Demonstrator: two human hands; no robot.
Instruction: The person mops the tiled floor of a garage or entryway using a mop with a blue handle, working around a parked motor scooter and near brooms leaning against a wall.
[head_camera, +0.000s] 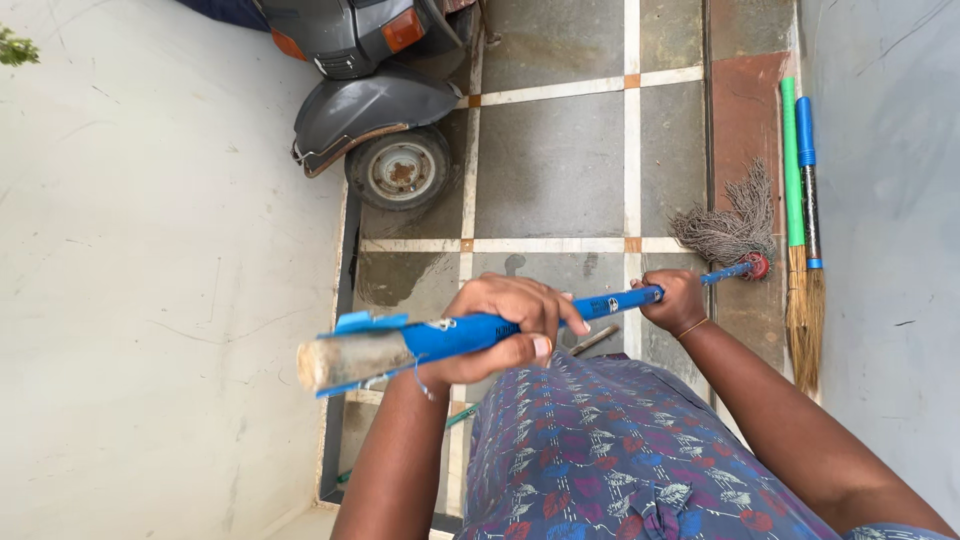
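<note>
Gripping the blue mop handle (520, 322), the left hand (510, 325) wraps its near, upper end and the right hand (675, 300) closes lower down, the shaft slanting away to the grey mop head (730, 225) on the tiled floor (550, 160) beside two brooms (803, 250).

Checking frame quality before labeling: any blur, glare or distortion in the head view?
Head view: soft, even daylight with no hard shadows or glare; the frame is turned sideways, floor tiles running up the image; the near stick end is slightly soft, while the left hand, right hand, mop head and scooter wheel stay sharp; wet patches darken the tiles.
</note>
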